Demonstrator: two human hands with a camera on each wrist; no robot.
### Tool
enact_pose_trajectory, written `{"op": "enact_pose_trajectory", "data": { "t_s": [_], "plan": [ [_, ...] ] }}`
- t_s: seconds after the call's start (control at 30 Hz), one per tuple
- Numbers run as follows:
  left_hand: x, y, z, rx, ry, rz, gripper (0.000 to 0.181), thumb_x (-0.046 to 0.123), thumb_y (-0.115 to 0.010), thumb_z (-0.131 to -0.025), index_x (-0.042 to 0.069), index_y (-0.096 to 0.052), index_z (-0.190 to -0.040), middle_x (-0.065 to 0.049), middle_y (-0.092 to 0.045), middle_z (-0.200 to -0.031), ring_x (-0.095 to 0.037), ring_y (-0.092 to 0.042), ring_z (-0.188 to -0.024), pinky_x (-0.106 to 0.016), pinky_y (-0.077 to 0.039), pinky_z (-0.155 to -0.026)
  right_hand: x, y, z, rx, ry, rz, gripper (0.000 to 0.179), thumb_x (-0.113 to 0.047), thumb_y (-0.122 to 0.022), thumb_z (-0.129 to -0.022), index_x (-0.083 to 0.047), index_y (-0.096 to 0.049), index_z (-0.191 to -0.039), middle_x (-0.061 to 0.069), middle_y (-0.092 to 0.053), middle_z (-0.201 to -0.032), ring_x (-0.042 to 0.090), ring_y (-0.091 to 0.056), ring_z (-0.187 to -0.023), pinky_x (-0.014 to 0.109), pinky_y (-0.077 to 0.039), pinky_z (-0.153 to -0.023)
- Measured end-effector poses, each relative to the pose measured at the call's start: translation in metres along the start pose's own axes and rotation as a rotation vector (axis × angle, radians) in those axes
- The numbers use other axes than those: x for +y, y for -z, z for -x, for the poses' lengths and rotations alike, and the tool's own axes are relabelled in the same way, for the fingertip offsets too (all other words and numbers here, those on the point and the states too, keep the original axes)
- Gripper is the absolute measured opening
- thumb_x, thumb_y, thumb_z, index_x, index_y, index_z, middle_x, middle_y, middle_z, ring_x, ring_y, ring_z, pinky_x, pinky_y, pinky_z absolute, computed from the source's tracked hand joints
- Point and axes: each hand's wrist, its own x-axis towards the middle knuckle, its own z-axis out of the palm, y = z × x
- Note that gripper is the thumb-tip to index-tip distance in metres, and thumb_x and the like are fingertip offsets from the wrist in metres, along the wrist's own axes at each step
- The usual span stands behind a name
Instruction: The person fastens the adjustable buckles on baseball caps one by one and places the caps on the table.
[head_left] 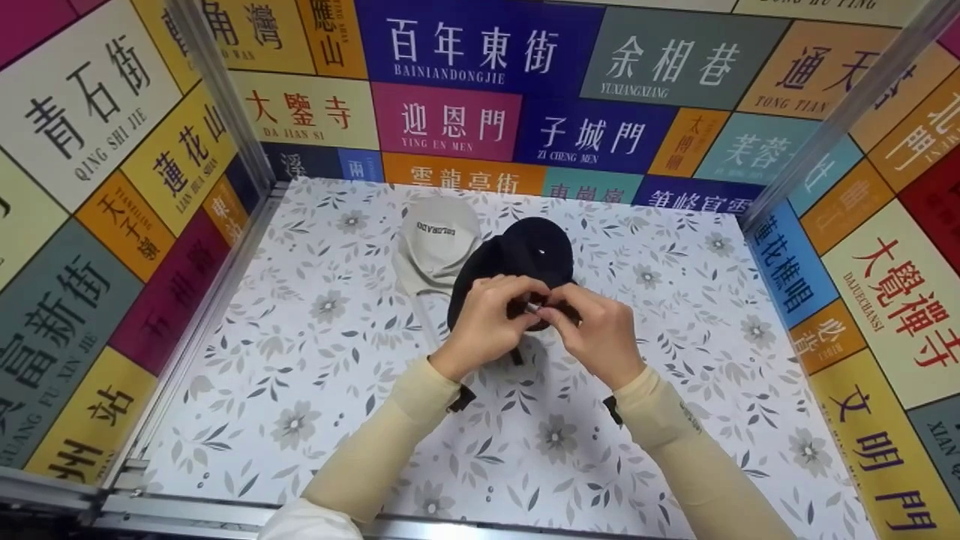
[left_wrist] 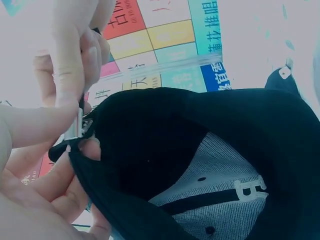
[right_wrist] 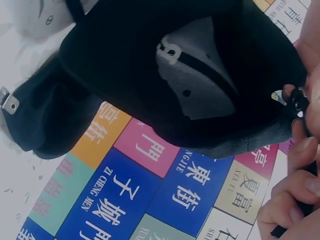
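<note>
The left hand (head_left: 486,319) grips the back rim of the black cap (left_wrist: 145,115) beside the silver clasp (left_wrist: 76,125); the right hand (head_left: 600,334) pinches the strap there. The cap sits just beyond both hands, near another black cap (head_left: 538,244) and the pale cap (head_left: 439,232) on the table (head_left: 360,435).

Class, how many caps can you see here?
3: pale cap on the table, black cap held by left hand and right hand, second dark cap beside it. More could be hidden underneath.

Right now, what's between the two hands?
A small silvery clasp on the black cap, between left hand and right hand; head and left wrist views show it.
</note>
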Motion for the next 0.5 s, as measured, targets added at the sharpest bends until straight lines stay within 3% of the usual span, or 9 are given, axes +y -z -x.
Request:
{"op": "enact_pose_trajectory", "data": {
  "t_s": [0.17,0.37,0.5],
  "plan": [
    [0.0058,0.0009,0.0021,-0.003,-0.009,-0.005,0.033,-0.002,-0.077,-0.08,0.015,-0.074,-0.108,0.004,-0.069,-0.085,-0.009,-0.061,-0.075,-0.035,-0.042,-0.08,0.0004,-0.0022,0.0022,0.001,-0.055,-0.013,0.019,-0.028,-0.078,-0.089,-0.016,-0.067,-0.098,-0.008,-0.068,-0.087,0.005,-0.063,-0.069,0.03,-0.049,-0.057],
    [0.0052,0.0015,0.0049,0.01,0.009,-0.035,0.034,-0.001,-0.078,-0.081,0.015,-0.073,-0.111,0.004,-0.069,-0.086,-0.011,-0.06,-0.078,-0.037,-0.04,-0.078,-0.0004,-0.0067,0.0022,0.019,-0.036,-0.009,0.02,-0.026,-0.08,-0.088,-0.015,-0.066,-0.097,-0.006,-0.068,-0.085,0.008,-0.061,-0.064,0.032,-0.047,-0.054],
    [0.0032,0.0011,0.0068,0.024,-0.012,-0.066,0.032,0.001,-0.076,-0.084,0.016,-0.073,-0.112,0.004,-0.07,-0.093,-0.011,-0.062,-0.084,-0.038,-0.041,-0.079,0.0005,-0.0074,0.0016,0.016,-0.03,-0.007,0.02,-0.029,-0.078,-0.09,-0.015,-0.066,-0.097,-0.007,-0.067,-0.083,0.008,-0.057,-0.062,0.03,-0.045,-0.053]
  ]
}}
